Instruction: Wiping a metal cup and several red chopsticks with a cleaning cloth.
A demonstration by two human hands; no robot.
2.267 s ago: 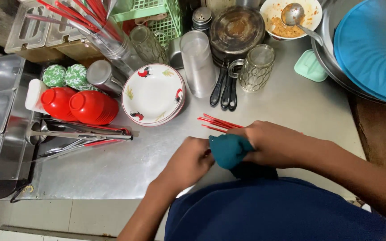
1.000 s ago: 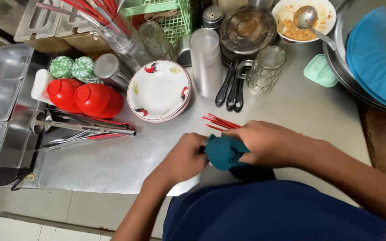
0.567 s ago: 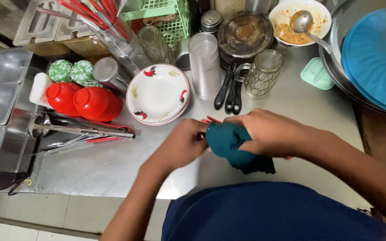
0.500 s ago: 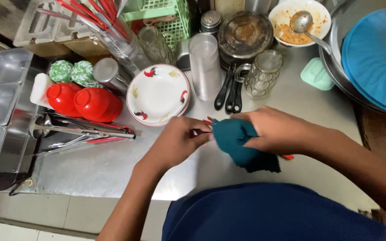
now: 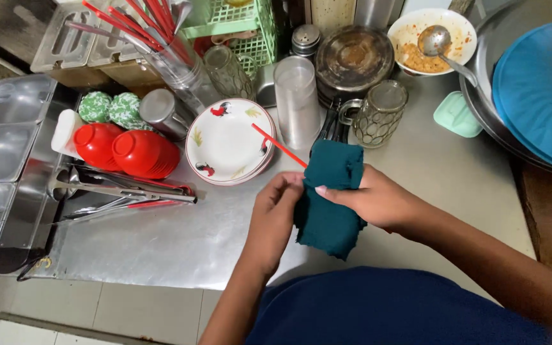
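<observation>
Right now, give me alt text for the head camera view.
Two hands, left and right, wipe a thin red chopstick with a dark teal cloth above a steel counter, beside a white rooster-patterned plate and red plastic bowls.

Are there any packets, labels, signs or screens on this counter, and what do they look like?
No signs or screens.
Green-and-white patterned rounds: two, far left, behind the red bowls; possibly wrapped goods, too small to tell.
White container: left of the red bowls, plain, no label visible.
Plate: centre, round, white with small red and green pictures, not a label.
</observation>
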